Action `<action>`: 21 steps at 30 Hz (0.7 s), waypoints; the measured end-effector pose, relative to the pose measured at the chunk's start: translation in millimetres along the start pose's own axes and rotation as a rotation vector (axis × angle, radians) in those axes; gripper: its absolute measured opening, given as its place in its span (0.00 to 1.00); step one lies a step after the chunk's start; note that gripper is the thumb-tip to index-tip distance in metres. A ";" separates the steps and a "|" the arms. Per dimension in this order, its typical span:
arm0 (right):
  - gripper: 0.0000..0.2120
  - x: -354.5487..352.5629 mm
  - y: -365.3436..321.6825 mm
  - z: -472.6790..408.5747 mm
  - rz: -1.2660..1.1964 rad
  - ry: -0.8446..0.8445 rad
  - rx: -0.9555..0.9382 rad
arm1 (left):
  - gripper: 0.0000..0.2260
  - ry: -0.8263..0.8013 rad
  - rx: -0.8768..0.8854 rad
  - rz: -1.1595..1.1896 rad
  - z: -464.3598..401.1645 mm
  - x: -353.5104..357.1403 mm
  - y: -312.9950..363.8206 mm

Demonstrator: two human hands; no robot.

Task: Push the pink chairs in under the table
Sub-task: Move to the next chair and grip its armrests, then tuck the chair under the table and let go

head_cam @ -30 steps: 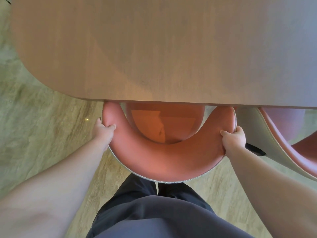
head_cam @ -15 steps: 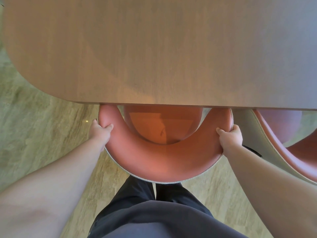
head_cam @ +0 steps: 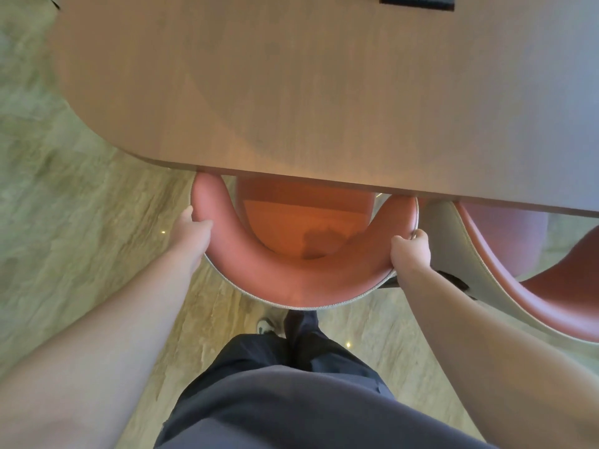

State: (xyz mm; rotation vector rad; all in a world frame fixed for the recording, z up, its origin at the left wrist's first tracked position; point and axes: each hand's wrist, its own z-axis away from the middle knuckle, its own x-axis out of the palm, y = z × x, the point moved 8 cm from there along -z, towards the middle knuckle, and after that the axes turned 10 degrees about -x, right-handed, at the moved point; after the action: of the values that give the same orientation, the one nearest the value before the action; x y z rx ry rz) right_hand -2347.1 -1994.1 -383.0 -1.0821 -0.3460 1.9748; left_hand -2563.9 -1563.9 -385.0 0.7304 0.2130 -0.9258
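1. A person stands at a big wood table and looks down at it.
2. A pink chair is right in front of the person. Its back is round like a horseshoe.
3. The front of the chair's seat is under the table edge. The round back sticks out on the near side of the edge.
4. The left hand holds the left side of the chair back. The thumb lies on top of the pink pad and the fingers curl round the outer side.
5. The right hand holds the right side of the chair back. Its fingers curl over the rim and grip it tight.
6. Both arms reach out from the body to the chair.
7. A second chair is just to the right of the first. It is pink inside and grey outside. Part of it is under the table too. It sits just beside the right hand.
8. A dark bit shows by the right wrist, between the two chairs. I cannot tell what it is.
9. A black box sits on the table at the far edge of the view.
10. The floor looks like pale stone.
11. The person has dark trousers on. One shoe peeks out below the chair back.
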 end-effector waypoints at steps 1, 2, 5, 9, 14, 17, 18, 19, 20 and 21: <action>0.31 0.3 -0.6 8.7 0.004 -0.005 -0.017 | 0.32 -0.022 0.014 0.010 6.8 -1.6 -3.9; 0.32 0.6 -1.2 17.9 0.010 -0.011 -0.039 | 0.31 -0.040 0.024 0.028 13.2 -3.1 -9.0; 0.32 1.5 2.1 49.1 -0.007 -0.037 -0.091 | 0.26 -0.085 0.012 0.089 40.6 -3.7 -32.2; 0.27 -1.6 13.7 93.3 -0.180 -0.106 -0.106 | 0.16 -0.196 -0.018 0.165 89.1 -0.4 -67.6; 0.09 -25.8 18.5 160.4 -0.382 -0.191 -0.175 | 0.08 -0.282 0.095 0.231 168.4 -13.3 -81.5; 0.12 -50.5 23.2 195.5 -0.334 -0.219 -0.257 | 0.07 -0.300 0.178 0.207 215.9 -22.1 -88.9; 0.13 -59.3 25.6 205.8 -0.301 -0.235 -0.290 | 0.08 -0.312 0.194 0.196 229.7 -22.8 -92.8; 0.15 -68.7 27.4 214.1 -0.259 -0.251 -0.329 | 0.09 -0.323 0.209 0.184 241.9 -22.1 -95.5; 0.15 -78.0 29.0 220.2 -0.212 -0.264 -0.365 | 0.09 -0.333 0.224 0.169 253.1 -19.7 -97.4; 0.16 -87.3 31.1 224.0 -0.171 -0.274 -0.391 | 0.10 -0.343 0.235 0.152 263.3 -16.2 -98.8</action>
State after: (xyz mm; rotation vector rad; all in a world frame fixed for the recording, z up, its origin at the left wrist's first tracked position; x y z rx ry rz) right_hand -2517.7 -2048.8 -219.7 -0.9752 -0.9725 1.9466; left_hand -2686.9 -1763.8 -229.1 0.7786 -0.2544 -0.9230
